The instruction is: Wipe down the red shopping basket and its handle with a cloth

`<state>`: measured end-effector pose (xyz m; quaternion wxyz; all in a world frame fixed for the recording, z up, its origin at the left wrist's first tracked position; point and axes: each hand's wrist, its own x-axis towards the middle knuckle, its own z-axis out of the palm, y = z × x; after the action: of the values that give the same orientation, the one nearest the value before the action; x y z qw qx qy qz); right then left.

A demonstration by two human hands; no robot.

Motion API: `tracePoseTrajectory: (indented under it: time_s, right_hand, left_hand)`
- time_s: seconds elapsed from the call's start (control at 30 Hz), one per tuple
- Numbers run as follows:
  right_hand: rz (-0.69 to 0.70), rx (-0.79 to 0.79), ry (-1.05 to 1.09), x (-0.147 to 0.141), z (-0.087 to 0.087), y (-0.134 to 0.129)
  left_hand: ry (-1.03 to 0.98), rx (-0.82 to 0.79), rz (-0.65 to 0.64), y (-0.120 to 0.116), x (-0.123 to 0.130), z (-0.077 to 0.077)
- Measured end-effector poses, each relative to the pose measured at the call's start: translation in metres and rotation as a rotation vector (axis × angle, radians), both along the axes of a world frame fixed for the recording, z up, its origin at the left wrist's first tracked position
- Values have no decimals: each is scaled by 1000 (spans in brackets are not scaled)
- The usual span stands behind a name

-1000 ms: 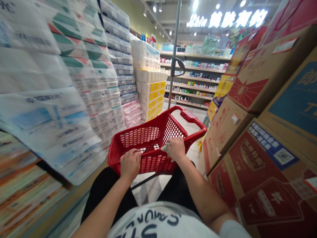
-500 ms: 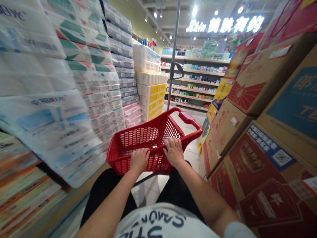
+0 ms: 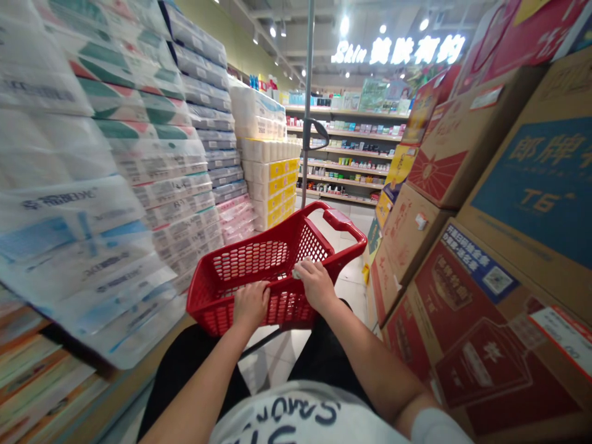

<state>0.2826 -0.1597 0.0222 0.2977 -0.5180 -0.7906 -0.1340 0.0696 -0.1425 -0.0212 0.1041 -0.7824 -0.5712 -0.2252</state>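
A red plastic shopping cart basket with perforated walls stands in front of me, its handle rising at the right end. Nothing shows inside the part of the basket that I see. My left hand is wrapped over the near rim, left of its middle. Farther right along that rim rests my right hand, its fingers curled over the edge, with a small pale, crumpled-looking thing at the fingertips. A grey pole with a black hook rises behind the basket.
Packs of tissue paper are stacked high on the left. Cardboard cartons line the right side closely. Shelves of small goods stand ahead, under a lit sign. Pale tiled floor shows beside the cart.
The cart, both hands and the surroundings have shifted somewhat left in view. The pale thing now shows at my right fingertips. Both hands remain on the rim.
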Motion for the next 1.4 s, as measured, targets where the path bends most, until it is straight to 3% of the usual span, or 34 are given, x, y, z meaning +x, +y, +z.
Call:
tracePoseTrajectory:
  time_s: [0.23, 0.47, 0.67, 0.87, 1.07, 1.27, 1.4]
  right_hand:
    - [-182, 99, -80, -9, -5, 8]
    - [-273, -10, -131, -17, 1, 26]
    - [-184, 135, -151, -17, -17, 12]
    - [-266, -28, -147, -26, -2, 27]
    - [-193, 92, -186, -24, -19, 12]
    - [-244, -82, -196, -29, -3, 20]
    - [-244, -10, -181, -30, -10, 12]
  left_hand:
    - [-1, -2, -4, 0, 1, -2]
    - [3, -14, -15, -5, 3, 0]
    - [14, -22, -36, -5, 4, 1]
    - [35, -19, -46, -3, 4, 1]
    - [54, -7, -57, 1, 2, -1]
    - [60, -11, -57, -1, 3, 1]
    - [46, -22, -68, -1, 2, 1]
